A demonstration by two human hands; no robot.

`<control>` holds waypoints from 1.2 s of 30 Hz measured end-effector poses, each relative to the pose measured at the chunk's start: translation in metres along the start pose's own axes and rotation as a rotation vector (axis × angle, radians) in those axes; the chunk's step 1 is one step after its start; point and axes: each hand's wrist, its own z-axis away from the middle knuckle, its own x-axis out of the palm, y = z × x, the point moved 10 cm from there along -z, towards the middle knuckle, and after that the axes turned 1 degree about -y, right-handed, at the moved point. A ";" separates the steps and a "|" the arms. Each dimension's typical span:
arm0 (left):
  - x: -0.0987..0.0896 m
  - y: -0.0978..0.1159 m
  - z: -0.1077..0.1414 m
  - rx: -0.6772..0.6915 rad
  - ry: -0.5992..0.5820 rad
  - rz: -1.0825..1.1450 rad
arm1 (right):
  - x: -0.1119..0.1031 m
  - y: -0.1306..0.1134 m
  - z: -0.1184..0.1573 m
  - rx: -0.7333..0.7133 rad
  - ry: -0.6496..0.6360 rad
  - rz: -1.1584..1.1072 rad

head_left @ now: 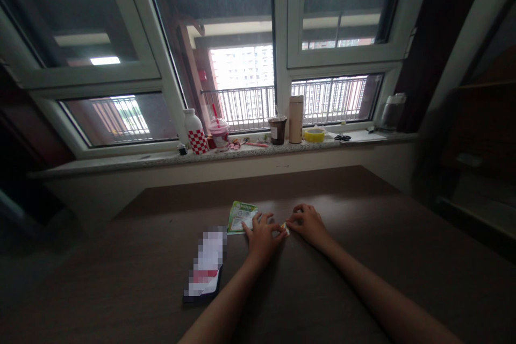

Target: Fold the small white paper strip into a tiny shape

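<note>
Our small white-and-yellow piece [286, 230] is at our fingertips over the middle of the table [322, 293], well in from the far edge. Our left hand [263, 237] has a narrow grip, thumb and forefinger pinching the piece from the left. Our right hand [309, 226] also has a narrow grip, with fingertips at its right side; we cannot tell whether they pinch it. Just beyond our left fingers lies a green-and-white packet [238, 220], its print too small for us to read. Left of our left forearm, a flat, pixelated item [206, 266] slants across the table, its writing hidden. Brown tabletop stretches from our right hand toward the far right corner, and from the pixelated item toward the left edge. Past the far edge, the windowsill [242, 155] carries a red-and-white checked bottle [196, 134], drink cups, a beige flask [296, 120], yellow tape [314, 135] and scissors [342, 138].
</note>
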 end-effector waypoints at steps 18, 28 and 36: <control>-0.002 0.001 0.001 0.002 0.017 -0.002 | 0.004 -0.001 0.002 -0.097 -0.115 -0.061; -0.002 -0.002 0.000 -0.014 0.008 0.006 | 0.001 -0.003 0.008 -0.153 -0.081 -0.066; -0.002 -0.003 -0.001 -0.024 0.010 0.001 | 0.003 0.005 0.006 -0.148 -0.060 -0.158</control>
